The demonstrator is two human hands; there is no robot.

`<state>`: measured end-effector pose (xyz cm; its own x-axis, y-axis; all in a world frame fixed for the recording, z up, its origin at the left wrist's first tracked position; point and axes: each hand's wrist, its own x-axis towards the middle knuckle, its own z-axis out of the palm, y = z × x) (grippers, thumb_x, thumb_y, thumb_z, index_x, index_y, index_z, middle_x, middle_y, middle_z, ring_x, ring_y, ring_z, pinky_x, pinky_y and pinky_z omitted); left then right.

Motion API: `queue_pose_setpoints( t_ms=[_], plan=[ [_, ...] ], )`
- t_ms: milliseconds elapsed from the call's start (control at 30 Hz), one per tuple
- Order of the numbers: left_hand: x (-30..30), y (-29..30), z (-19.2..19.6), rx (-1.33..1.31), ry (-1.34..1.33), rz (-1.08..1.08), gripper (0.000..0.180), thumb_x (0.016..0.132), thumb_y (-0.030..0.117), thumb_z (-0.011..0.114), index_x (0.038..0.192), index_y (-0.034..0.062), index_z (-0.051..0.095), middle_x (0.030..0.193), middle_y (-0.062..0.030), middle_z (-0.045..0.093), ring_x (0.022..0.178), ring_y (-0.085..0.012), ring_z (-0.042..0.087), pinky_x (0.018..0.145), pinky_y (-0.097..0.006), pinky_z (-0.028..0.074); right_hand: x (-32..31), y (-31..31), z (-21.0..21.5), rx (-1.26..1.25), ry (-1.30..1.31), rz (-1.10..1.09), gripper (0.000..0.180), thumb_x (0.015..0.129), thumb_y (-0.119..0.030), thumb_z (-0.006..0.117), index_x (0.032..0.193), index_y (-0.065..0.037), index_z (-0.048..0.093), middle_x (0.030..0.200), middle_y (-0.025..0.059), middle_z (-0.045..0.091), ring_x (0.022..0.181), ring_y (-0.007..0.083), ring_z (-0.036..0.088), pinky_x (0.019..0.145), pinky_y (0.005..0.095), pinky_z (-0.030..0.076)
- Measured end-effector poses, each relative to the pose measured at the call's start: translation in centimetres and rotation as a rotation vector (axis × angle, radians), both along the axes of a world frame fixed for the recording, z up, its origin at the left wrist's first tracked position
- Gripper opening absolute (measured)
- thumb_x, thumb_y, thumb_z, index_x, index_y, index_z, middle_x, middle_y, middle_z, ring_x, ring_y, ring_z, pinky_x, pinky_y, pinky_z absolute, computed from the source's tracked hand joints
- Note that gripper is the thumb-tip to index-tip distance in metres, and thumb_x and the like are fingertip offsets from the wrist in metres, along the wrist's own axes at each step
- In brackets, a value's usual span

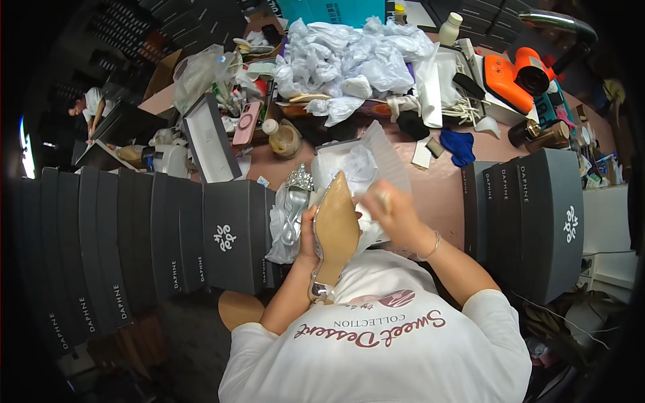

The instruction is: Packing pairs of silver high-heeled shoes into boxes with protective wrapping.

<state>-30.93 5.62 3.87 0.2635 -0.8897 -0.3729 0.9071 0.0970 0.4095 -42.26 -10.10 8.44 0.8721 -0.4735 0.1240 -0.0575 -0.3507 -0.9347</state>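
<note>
Holding a pointed, tan-soled shoe (338,232), turned sole-up toward the camera, in the bare left hand (308,240), before the white short-sleeved shirt (376,349). Curling the right hand (395,213) beside the shoe, apart from the left, blurring too much to tell any grip. Facing, farther out, a silver shoe (293,213) on crumpled white wrapping (283,252) at left, then a bluish-white plastic heap (356,60).

shoe (338,232): i see a pointed toe, smooth tan sole exposed, silvery glitter along one side, shiny heel. held tilted, toe away from the person, heel toward the chest. small pale item (384,203): held just right of the shoe, blurred; kind unclear from here.
</note>
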Motion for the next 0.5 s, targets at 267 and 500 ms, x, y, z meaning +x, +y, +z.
queue_pose_setpoints(
  t_ms=[267,500],
  plan=[
    [1.7,-1.8,-1.1,0.07,0.096,0.085,0.064,0.087,0.052,0.042,0.13,0.0053,0.045,0.122,-0.0176,0.053,0.104,-0.03,0.058,0.089,-0.045,0.048,-0.3,-6.6,-6.4,-0.568,0.421,-0.281,0.024,0.079,-0.018,0.066,0.097,-0.005,0.056,0.084,0.0117,0.062,0.075,0.0313,0.061,0.062,0.0362,0.049],
    [5.2,-2.4,-3.2,0.072,0.033,0.252,0.06,0.086,0.051,0.044,0.119,0.0019,0.052,0.108,-0.0189,0.06,0.097,-0.0317,0.061,0.085,-0.048,0.05,-0.5,-0.3,-2.8,0.209,0.102,0.07,0.05,0.087,-0.017,0.063,0.129,0.003,0.045,0.111,0.0157,0.061,0.097,0.0218,0.06,0.082,0.03,0.048]
  ],
)
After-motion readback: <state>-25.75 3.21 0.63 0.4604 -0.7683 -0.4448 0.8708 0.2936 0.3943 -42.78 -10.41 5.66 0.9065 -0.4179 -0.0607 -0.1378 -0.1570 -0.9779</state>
